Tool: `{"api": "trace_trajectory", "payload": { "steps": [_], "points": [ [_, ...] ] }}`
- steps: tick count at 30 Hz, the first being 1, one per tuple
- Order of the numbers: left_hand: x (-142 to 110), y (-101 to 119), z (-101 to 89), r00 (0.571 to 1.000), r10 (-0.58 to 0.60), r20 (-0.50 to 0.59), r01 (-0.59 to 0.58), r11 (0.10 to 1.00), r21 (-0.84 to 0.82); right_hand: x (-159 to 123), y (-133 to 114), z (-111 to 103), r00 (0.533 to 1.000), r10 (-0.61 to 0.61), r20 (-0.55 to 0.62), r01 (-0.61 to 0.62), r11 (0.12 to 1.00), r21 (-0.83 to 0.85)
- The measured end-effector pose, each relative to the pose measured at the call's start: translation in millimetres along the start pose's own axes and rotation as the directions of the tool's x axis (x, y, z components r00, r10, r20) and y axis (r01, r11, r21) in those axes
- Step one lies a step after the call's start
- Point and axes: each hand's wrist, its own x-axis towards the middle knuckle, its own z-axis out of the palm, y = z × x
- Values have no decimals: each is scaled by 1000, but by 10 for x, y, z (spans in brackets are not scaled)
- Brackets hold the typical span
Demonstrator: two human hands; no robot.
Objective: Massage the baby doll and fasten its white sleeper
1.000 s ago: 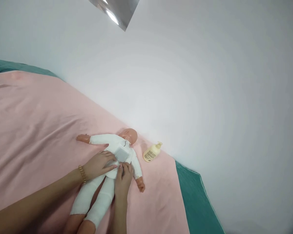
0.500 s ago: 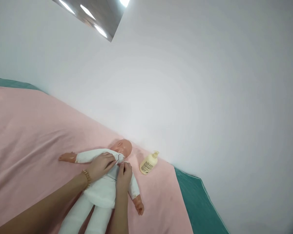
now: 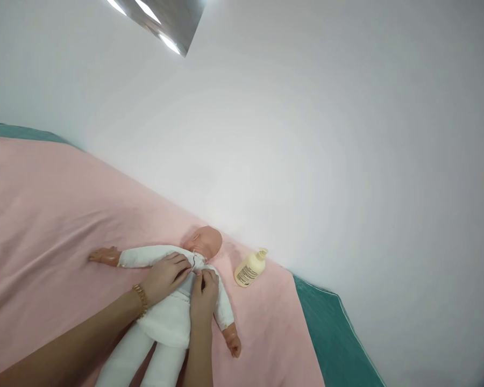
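A baby doll (image 3: 165,325) lies on its back on a pink sheet, with a soft white cloth body and a hard brown head, its face turned to the side. My left hand (image 3: 167,277), a gold bracelet at the wrist, rests on the doll's upper chest with its fingertips closed at the cloth below the neck. Beside it, my right hand (image 3: 205,287) has curled fingers and pinches the same chest cloth. A thin dark line shows at the neckline between the hands. Fingers cover part of the cloth they grip.
Right of the doll's head, a pale yellow pump bottle (image 3: 250,267) stands on the pink sheet (image 3: 64,199). Green covering (image 3: 334,328) shows past the sheet's edge. A white wall (image 3: 306,134) rises behind, with a reflective panel (image 3: 173,24) up high.
The view has shifted slightly, so the doll's head and the bottle appear a little farther right. Both hands stay at the chest, and the cloth at the neckline lies somewhat flatter.
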Motion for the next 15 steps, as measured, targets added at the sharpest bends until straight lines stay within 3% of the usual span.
{"api": "trace_trajectory", "payload": {
  "steps": [4, 15],
  "points": [
    [-25, -33, 40, 995, 65, -80, -67, 997, -32, -43, -5, -19, 999, -46, -20, 46, 999, 27],
    [-3, -35, 48, 1000, -21, 20, 22, 999, -40, 13, 59, 36, 995, 15, 96, -5, 995, -100]
  ]
}}
